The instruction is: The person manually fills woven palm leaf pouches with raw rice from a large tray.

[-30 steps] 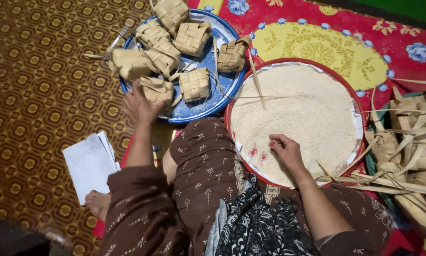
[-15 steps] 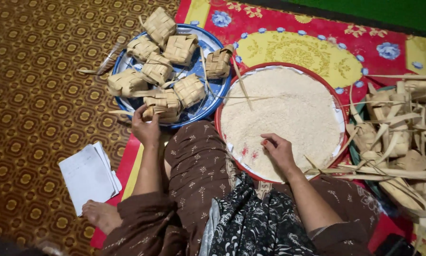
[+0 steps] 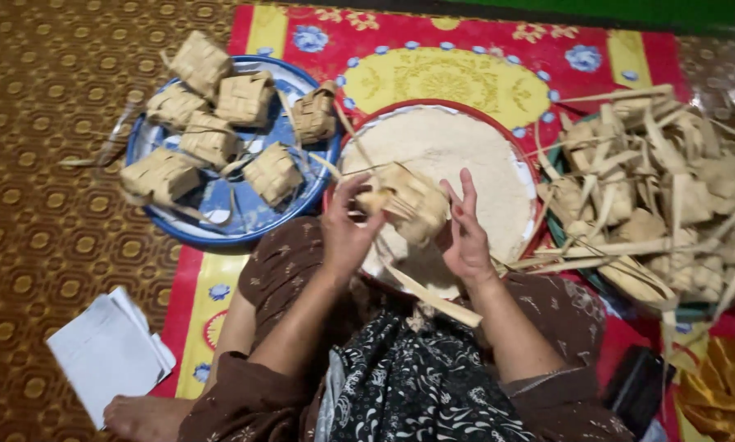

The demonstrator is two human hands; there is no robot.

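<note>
Woven palm-leaf pouch point(image 3: 412, 211) being held over a red basin of rice point(image 3: 521, 164)

Both hands are gripping the boxy, plaited casing between them: the left hand point(image 3: 344, 233) is pinching its edge, the right hand point(image 3: 464, 233) is cupping its side, loose leaf strips trailing down. Similar woven pouches are lying on a round blue plate point(image 3: 228, 209) nearby, with empty casings heaped point(image 3: 670, 196) at right.

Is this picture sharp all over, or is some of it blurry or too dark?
Head view: lit evenly from above, no harsh glare; the woven pouch between the left hand and right hand looks slightly motion-blurred; the pile of leaf casings at right is soft too; the blue plate is clearer; the lower right corner falls dark.
</note>
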